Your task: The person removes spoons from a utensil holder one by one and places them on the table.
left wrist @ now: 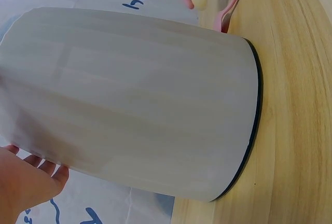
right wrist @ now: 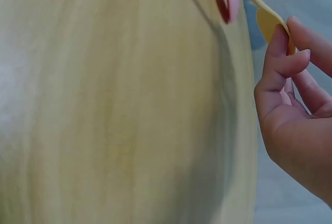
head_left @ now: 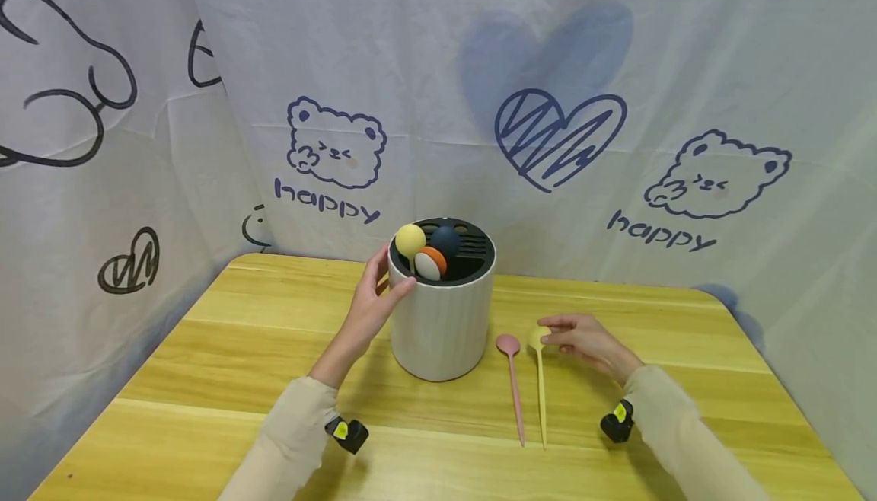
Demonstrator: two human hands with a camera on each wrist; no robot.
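Observation:
A pale ribbed utensil holder (head_left: 441, 326) with a black slotted top stands upright on the table. Round heads stick up from it: yellow (head_left: 410, 241), dark blue (head_left: 445, 242), and white (head_left: 428, 265) over orange. My left hand (head_left: 373, 299) holds the holder's left side near the rim, thumb in front and fingers farther back. To the right, my right hand (head_left: 582, 341) pinches the round bowl of a yellow spoon (head_left: 540, 387) between thumb and fingers; its handle points toward me. A pink spoon (head_left: 515, 394) lies just left of it, beside the holder.
The wooden table (head_left: 226, 379) carries all of this. A white cloth (head_left: 425, 105) printed with bears and hearts hangs behind its back edge and along the sides. Small black cameras (head_left: 346, 434) sit on both wrists, over beige sleeves.

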